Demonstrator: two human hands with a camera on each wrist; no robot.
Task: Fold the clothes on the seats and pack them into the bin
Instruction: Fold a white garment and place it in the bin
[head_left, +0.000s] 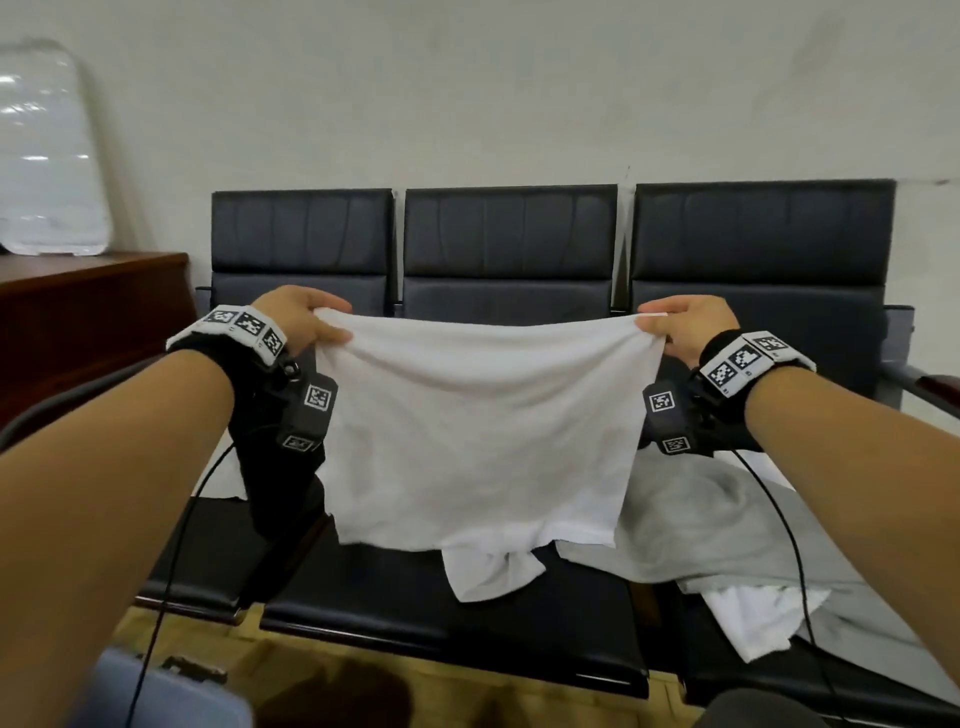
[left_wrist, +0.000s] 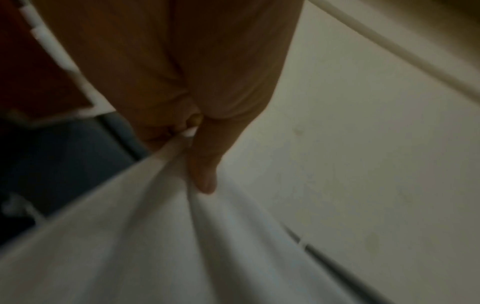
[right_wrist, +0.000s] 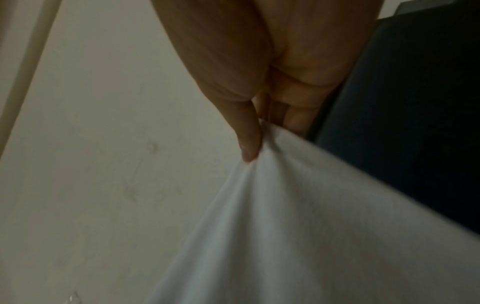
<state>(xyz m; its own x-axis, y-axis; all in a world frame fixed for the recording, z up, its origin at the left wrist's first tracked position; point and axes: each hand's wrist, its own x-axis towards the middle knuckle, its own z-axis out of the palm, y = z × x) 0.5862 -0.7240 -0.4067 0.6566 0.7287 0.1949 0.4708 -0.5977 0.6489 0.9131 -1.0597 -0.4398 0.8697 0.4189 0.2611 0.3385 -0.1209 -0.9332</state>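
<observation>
Fingers (head_left: 332, 332) of both hands pinch a white T-shirt (head_left: 478, 441) mid-fold at centre frame; grey garment (head_left: 727, 530) lower right unfolded, nothing seen packed.

Ahead of me the wall (head_left: 467, 93) is plain off-white, scuffed in places, and fills the upper half of the frame. At the far left a dark red-brown cabinet (head_left: 78, 312) stands against it, and on top leans a clear plastic lid (head_left: 47, 150), tilted back to touch the wall. Along the bottom of the frame I see a yellowish wood-patterned floor (head_left: 363, 670) with a dark blotch on it. Thin black cables (head_left: 156, 623) hang from my wrists down toward the lower edge, one on each side.
</observation>
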